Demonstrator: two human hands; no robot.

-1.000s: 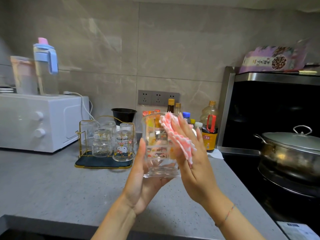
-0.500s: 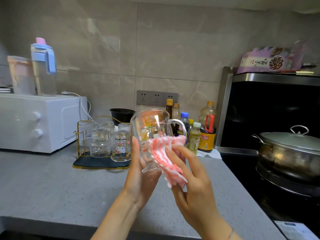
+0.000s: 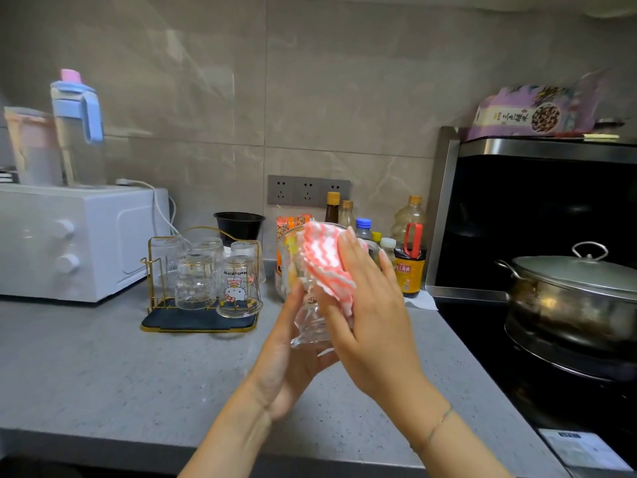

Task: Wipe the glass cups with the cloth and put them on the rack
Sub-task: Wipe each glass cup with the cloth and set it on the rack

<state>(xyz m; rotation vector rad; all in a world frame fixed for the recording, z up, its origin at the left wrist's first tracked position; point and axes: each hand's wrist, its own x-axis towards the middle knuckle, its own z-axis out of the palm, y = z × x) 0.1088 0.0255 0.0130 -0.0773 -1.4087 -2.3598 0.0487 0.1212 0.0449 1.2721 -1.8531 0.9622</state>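
Observation:
I hold a clear glass cup [image 3: 307, 327] tilted in the air over the grey counter [image 3: 103, 374]. My left hand [image 3: 282, 367] grips its base from below. My right hand [image 3: 372, 319] holds the pink-and-white cloth [image 3: 324, 260] against the cup's upper side and rim, fingers stretched over it and thumb hidden. To the left stands the gold wire rack [image 3: 150, 270] on its dark mat, with several upturned glass cups in it, among them a cartoon-cat cup [image 3: 238, 288] at the front right.
A white microwave [image 3: 79, 239] sits at the far left with jugs on top. Sauce and oil bottles [image 3: 410, 257] crowd the wall behind the cup, near a black bowl [image 3: 239, 225]. A lidded steel pot [image 3: 572, 298] stands on the black cooktop at right.
The cloth and my right hand have slid up from the cup's lower side to its upper side and rim. The cup has turned in my left hand, which keeps its grip.

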